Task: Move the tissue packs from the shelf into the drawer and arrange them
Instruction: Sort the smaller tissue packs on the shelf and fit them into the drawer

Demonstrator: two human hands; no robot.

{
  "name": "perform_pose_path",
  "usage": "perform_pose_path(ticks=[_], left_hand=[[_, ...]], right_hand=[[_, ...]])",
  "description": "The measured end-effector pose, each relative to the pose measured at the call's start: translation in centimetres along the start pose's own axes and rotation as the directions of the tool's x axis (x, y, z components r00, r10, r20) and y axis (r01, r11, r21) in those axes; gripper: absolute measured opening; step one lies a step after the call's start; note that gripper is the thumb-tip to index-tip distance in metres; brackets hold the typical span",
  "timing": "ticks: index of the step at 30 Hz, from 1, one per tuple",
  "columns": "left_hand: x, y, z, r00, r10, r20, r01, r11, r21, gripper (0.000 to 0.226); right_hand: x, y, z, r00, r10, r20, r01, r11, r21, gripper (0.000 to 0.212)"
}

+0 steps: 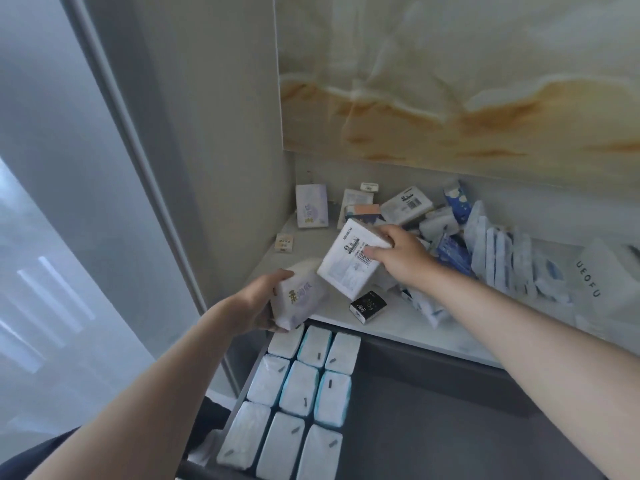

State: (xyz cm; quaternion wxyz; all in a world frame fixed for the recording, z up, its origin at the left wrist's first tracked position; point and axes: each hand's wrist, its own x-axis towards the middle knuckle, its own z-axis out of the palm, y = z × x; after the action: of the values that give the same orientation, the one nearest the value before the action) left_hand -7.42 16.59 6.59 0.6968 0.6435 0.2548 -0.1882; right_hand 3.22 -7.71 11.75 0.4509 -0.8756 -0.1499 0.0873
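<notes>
Gripping left hand (263, 303): purple-print pack (301, 299), just above drawer's (450, 427) back edge
Right hand (398, 254): clutching barcode pack (349, 261) over messy shelf (381, 325)
Drawer: 9 stowed packs (299, 386), 3 rows of 3

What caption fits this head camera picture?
Left hand holds a purple-print pack, right hand a barcode pack, at the shelf above the drawer.
</notes>
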Motion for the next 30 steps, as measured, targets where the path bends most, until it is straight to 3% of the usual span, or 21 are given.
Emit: perform_pose_path(ticks=[3, 6, 10, 13, 15, 18, 21, 25, 30], left_hand=[[-1.5, -0.9, 0.9, 0.995, -0.048, 0.09, 0.044, 0.998, 0.045, 0.045], [-2.6, -2.3, 2.2, 0.983, -0.132, 0.13, 0.116, 0.986, 0.121, 0.051], [-2.9, -5.1, 4.3, 0.928, -0.296, 0.228, 0.241, 0.94, 0.24, 0.061], [-2.6, -7.3, 5.5, 0.91, -0.385, 0.153, 0.323, 0.891, 0.32, 0.056], [-2.2, -8.4, 6.0, 0.931, -0.363, 0.04, 0.33, 0.883, 0.335, 0.053], [-1.6, -9.4, 6.2, 0.964, -0.253, -0.078, 0.264, 0.903, 0.339, 0.063], [-1.0, -9.5, 6.6, 0.992, -0.085, -0.088, 0.119, 0.851, 0.512, 0.057], [-1.1, -7.9, 9.0, 0.996, -0.071, 0.051, 0.019, 0.742, 0.67, 0.037], [-0.7, -10.2, 14.4, 0.966, -0.118, 0.229, -0.126, 0.559, 0.82, 0.036]], right_hand=[[-3.2, 1.7, -1.2, 0.997, 0.064, 0.051, -0.066, 0.998, 0.023, 0.043], [-6.8, 3.5, -2.1, 0.982, 0.129, 0.138, -0.133, 0.991, 0.022, 0.025], [-10.6, 6.7, -2.3, 0.934, 0.24, 0.263, -0.261, 0.964, 0.046, 0.018], [-12.8, 9.4, -1.5, 0.9, 0.309, 0.307, -0.329, 0.944, 0.015, 0.024], [-13.6, 10.4, -1.1, 0.883, 0.344, 0.321, -0.354, 0.935, -0.029, 0.032], [-13.9, 11.1, -1.0, 0.878, 0.36, 0.317, -0.34, 0.933, -0.116, 0.033], [-13.7, 11.3, -1.1, 0.879, 0.349, 0.325, -0.295, 0.933, -0.204, 0.03], [-13.3, 11.4, -2.5, 0.863, 0.364, 0.35, -0.223, 0.897, -0.382, 0.041], [-14.0, 13.3, -5.3, 0.851, 0.413, 0.325, -0.2, 0.826, -0.526, 0.041]])
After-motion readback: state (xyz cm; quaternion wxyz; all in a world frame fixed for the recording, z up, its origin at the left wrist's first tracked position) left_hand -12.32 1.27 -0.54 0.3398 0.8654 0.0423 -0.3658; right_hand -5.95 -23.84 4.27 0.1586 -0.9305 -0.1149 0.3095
